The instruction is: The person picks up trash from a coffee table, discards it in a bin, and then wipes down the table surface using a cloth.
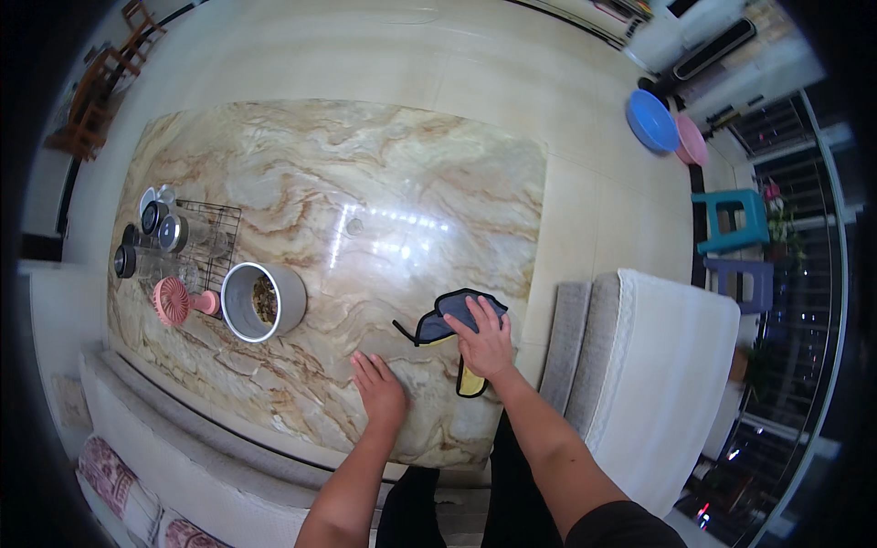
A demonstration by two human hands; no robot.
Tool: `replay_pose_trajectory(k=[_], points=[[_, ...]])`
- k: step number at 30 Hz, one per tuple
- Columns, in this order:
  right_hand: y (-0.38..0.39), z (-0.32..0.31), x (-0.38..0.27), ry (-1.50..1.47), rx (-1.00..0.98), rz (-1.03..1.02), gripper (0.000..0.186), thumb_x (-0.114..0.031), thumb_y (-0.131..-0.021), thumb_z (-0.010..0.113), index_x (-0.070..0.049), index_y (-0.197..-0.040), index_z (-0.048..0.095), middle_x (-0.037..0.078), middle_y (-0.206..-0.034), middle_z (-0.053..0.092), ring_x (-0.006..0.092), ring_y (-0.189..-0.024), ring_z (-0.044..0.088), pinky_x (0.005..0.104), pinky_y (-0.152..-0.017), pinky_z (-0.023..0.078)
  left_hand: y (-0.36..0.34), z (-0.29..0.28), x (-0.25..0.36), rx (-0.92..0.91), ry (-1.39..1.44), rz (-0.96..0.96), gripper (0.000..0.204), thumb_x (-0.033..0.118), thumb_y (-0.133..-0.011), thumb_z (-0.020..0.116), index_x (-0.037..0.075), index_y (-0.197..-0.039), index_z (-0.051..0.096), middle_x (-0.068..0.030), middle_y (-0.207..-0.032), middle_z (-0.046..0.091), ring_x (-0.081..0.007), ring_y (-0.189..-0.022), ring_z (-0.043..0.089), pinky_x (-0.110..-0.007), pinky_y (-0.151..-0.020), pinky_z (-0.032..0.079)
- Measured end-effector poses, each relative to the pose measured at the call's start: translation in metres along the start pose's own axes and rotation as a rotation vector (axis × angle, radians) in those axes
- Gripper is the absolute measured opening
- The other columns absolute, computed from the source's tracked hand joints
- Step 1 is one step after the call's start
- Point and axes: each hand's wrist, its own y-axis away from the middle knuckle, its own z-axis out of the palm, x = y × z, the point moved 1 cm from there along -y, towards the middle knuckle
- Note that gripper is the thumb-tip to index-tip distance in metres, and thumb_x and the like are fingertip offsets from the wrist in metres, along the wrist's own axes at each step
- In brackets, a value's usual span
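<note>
On the marble-patterned table lies a folded cloth, grey-blue on one face and yellow on the other, with black edging and a black loop at its left end. My right hand rests on its right part, fingers spread over the grey-blue face. A yellow flap of the cloth sticks out under that hand toward me. My left hand lies flat on the tabletop to the left of the cloth, holding nothing, with its fingers stretched out.
At the table's left stand a white round pot with dark bits inside, a pink handheld fan and a black wire rack with glass jars beside it. A sofa section borders the right; a blue basin and stools stand beyond.
</note>
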Motion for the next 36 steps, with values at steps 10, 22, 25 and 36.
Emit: replay_pose_trajectory(k=[10, 22, 25, 36], points=[[-0.144, -0.009, 0.041, -0.043, -0.134, -0.385, 0.046, -0.018, -0.075, 0.06, -0.033, -0.119, 0.056, 0.006, -0.138, 0.038, 0.0254, -0.129, 0.032, 0.0553, -0.092, 0.031, 0.002, 0.009, 0.002, 0.116, -0.096, -0.046, 0.053, 0.006, -0.084, 0.043, -0.013, -0.13, 0.026, -0.035, -0.14, 0.02, -0.0478, -0.13, 0.023, -0.056, -0.103, 0.027], [-0.293, 0.054, -0.064, -0.091, -0.112, -0.506, 0.041, -0.024, -0.084, 0.049, -0.029, -0.125, 0.051, 0.01, -0.142, 0.033, 0.0291, -0.133, 0.026, 0.0593, -0.099, 0.024, -0.002, -0.007, 0.008, 0.087, 0.012, -0.068, 0.049, 0.01, -0.085, 0.044, -0.008, -0.13, 0.034, -0.0308, -0.142, 0.021, -0.0426, -0.134, 0.021, -0.057, -0.1, 0.03], [-0.225, 0.051, -0.081, -0.088, -0.287, -0.793, 0.042, -0.026, -0.082, 0.051, -0.031, -0.123, 0.053, 0.008, -0.142, 0.034, 0.0277, -0.133, 0.027, 0.0549, -0.098, 0.027, 0.002, -0.012, 0.01, -0.06, -0.11, -0.148, 0.049, 0.011, -0.085, 0.043, -0.005, -0.131, 0.036, -0.0264, -0.144, 0.022, -0.0392, -0.135, 0.02, -0.062, -0.094, 0.034], [-0.288, 0.066, -0.113, -0.218, -0.203, -0.998, 0.039, -0.022, -0.079, 0.055, -0.03, -0.117, 0.057, 0.007, -0.136, 0.042, 0.0252, -0.128, 0.034, 0.0518, -0.096, 0.031, -0.003, -0.008, 0.019, -0.066, -0.067, -0.241, 0.047, 0.01, -0.086, 0.043, -0.002, -0.131, 0.037, -0.023, -0.145, 0.021, -0.0366, -0.136, 0.02, -0.062, -0.088, 0.04]])
